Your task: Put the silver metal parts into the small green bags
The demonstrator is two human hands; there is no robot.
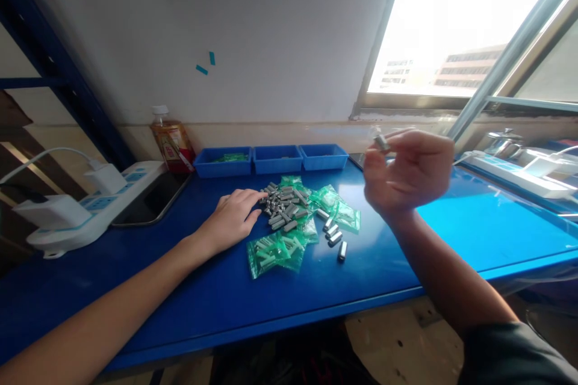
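Note:
Raised above the table at the right, my right hand (409, 168) pinches a small metal standoff (382, 142) between thumb and fingers. My left hand (235, 216) lies flat on the blue table, fingers stretched toward a heap of metal standoffs (289, 201); its fingertips reach the heap's left edge. Green plastic bags (275, 252) lie in front of and under the heap, and the nearest ones hold more slim pieces. Another green bag (347, 216) is to the right. Several loose standoffs (335, 237) lie apart from the heap, one (343, 251) closest to the front edge.
Three blue bins (277, 165) stand along the wall, the left one with green bags inside. A bottle (169, 138), a dark phone-like slab (153, 198) and a power strip (99, 207) are at the left. Another power strip (519, 174) sits at the right.

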